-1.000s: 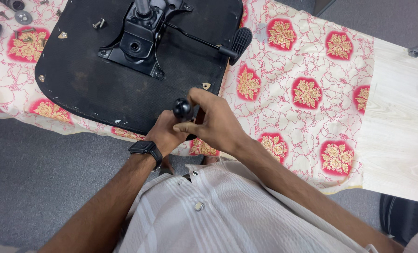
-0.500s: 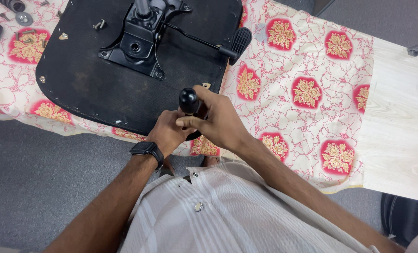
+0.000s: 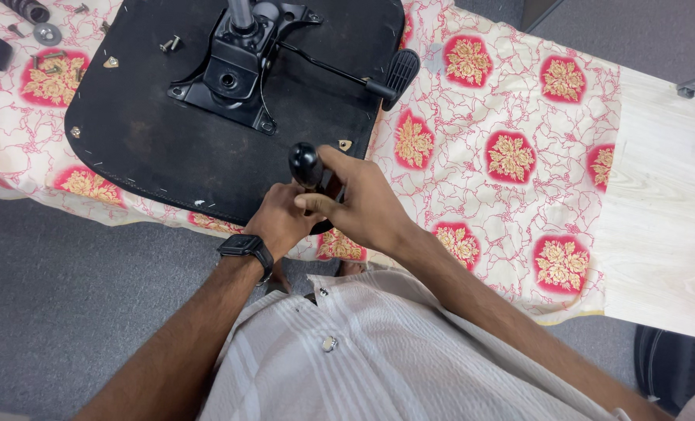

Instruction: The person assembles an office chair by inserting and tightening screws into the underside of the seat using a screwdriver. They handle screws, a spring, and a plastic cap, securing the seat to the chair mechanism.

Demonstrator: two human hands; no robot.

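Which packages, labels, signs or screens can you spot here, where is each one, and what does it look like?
Watch: the only screen, on the left wrist at the near table edge; dark rounded rectangle, black strap, display blank.
No packages, labels or signs show.

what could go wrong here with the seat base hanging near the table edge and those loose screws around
The black seat base overlaps the near table edge, so pressure from the left hand and right hand on the black knobbed tool might tip or slide it on the loose floral cloth. Loose screws lying on the base could roll off. The tool might slip and pinch fingers.
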